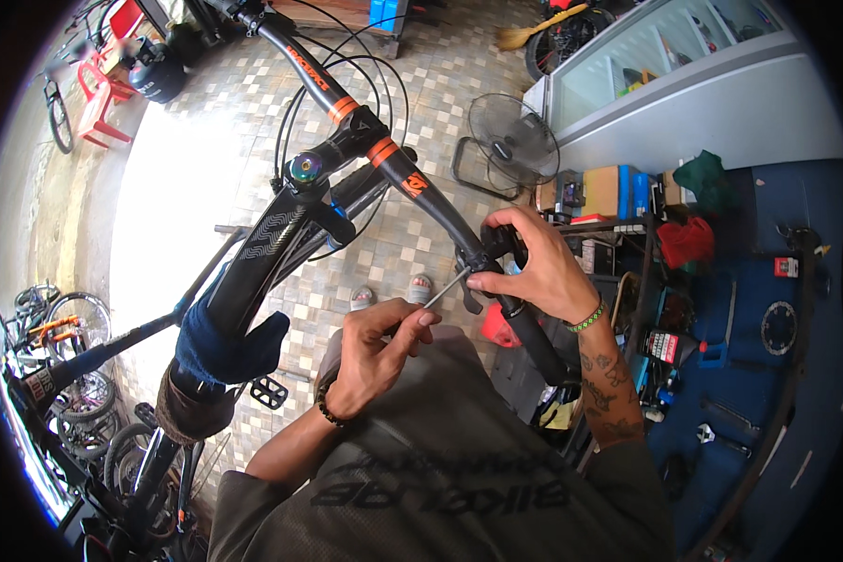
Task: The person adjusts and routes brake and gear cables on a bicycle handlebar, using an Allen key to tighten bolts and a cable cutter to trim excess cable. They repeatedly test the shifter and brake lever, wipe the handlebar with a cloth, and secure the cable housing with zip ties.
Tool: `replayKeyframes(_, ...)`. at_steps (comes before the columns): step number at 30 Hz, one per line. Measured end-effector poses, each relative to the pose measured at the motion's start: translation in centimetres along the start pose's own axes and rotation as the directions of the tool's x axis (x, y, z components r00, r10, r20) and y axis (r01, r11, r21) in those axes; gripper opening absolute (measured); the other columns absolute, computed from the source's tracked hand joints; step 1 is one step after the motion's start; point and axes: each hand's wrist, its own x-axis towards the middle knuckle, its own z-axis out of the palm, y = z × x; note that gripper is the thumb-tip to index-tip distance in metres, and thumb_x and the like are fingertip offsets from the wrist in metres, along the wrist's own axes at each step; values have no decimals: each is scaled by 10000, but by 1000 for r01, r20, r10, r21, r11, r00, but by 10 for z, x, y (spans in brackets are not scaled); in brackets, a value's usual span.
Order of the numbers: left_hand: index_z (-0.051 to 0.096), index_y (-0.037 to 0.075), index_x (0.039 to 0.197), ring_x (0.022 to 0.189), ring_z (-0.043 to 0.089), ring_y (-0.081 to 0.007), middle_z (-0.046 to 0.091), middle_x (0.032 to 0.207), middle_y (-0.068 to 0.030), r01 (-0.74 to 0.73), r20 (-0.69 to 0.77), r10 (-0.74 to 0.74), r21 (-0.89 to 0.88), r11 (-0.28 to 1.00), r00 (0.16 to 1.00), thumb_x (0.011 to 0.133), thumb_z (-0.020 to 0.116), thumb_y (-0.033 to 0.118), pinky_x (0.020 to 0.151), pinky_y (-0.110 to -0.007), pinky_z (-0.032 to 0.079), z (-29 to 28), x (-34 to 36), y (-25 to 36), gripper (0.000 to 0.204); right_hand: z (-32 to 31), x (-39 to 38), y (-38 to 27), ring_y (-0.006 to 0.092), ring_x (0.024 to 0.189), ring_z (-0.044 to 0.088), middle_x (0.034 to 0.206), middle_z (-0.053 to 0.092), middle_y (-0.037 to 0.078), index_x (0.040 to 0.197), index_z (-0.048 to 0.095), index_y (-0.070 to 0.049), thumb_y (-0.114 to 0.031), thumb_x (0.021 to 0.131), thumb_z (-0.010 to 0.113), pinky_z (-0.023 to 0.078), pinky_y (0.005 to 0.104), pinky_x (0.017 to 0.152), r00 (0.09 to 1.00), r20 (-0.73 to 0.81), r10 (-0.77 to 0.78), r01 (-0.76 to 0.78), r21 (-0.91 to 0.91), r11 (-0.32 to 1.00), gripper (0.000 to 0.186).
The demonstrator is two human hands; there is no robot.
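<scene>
A black handlebar [450, 223] with orange bands runs from the upper left toward me, its stem [351, 140] sitting over the bike's head tube. My left hand [377, 351] is closed around a thin metal hex key [447, 287]. The key's far tip meets the small clamp of the black brake lever [475, 265] on the bar. My right hand [545, 267] is wrapped around that lever's body, thumb and fingers on either side. Below it, the black rubber grip [537, 345] covers the bar's end. The bolt itself is too small to make out.
The black bike frame [244, 272] slants down at left, with a dark blue cloth [225, 342] tied round it. A floor fan [513, 140] stands ahead. A shelf of boxes [601, 192] and a blue board with tools [721, 440] are at right. Several bicycles [80, 398] stand at far left.
</scene>
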Motion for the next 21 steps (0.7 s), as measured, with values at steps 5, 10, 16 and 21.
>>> replayKeyframes(5, 797, -7, 977, 615, 623, -88, 731, 768, -59, 17, -39, -16, 38, 999, 999, 1061, 696, 222, 556, -262, 486, 10, 3, 9, 265, 0, 1, 3, 285, 1113, 658, 1160, 650, 131, 1229, 622, -8, -339, 737, 957, 502, 408, 1012, 1000, 4, -12, 12, 13, 1000, 681)
replayKeyframes(10, 797, -18, 975, 613, 631, -73, 735, 763, -51, 36, -47, -33, 58, 998, 998, 1084, 649, 204, 539, -234, 475, 17, 5, 14, 288, 4, 0, 11, 281, 1063, 677, 1143, 653, 129, 1217, 624, -1, -339, 739, 954, 523, 401, 975, 1000, 13, -12, 10, 80, 997, 673)
replayKeyframes(16, 787, -19, 938, 591, 631, -74, 721, 716, -48, 20, -61, -9, 174, 985, 998, 1082, 639, 190, 535, -239, 474, 23, 5, 28, 294, 6, 1, 20, 267, 1028, 693, 1119, 651, 125, 1212, 624, 2, -340, 742, 957, 544, 387, 938, 998, -14, -60, 61, 89, 994, 670)
replayKeyframes(21, 770, -30, 914, 578, 629, -85, 705, 699, -49, 4, -86, 18, 248, 969, 996, 1063, 679, 170, 538, -259, 477, 31, 3, 38, 265, 8, 0, 24, 284, 1025, 698, 1111, 649, 129, 1198, 626, -5, -363, 737, 963, 550, 397, 923, 998, -27, -65, 67, 77, 995, 674)
